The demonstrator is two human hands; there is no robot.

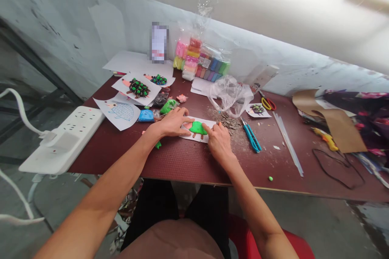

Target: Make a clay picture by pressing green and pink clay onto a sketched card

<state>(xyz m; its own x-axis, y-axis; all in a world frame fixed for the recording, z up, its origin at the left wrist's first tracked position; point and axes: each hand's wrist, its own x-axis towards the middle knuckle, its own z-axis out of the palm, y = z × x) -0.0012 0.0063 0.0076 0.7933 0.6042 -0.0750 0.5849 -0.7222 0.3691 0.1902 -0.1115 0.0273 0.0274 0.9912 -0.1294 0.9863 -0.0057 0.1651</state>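
A white card (198,139) lies on the table with a flattened patch of bright green clay (198,128) on it. Pink clay shows at the patch's left end and small brown pieces below it. My left hand (175,122) rests over the card's left side, fingers stretched out and holding nothing. On the right edge of the green clay presses the extended index finger of my right hand (220,139), its other fingers partly bent. Beyond my left hand sit a bag of green clay (169,106) and a blue clay pack (146,115).
Seed-like pieces (230,123) are heaped beside a clear plastic bag (229,94). A teal-handled tool (252,138), scissors (268,103), glue sticks (288,144) and a glue gun (325,139) lie rightward. Hedgehog pictures (121,115) and a power strip (80,123) occupy the left; clay packs (209,66) stand behind.
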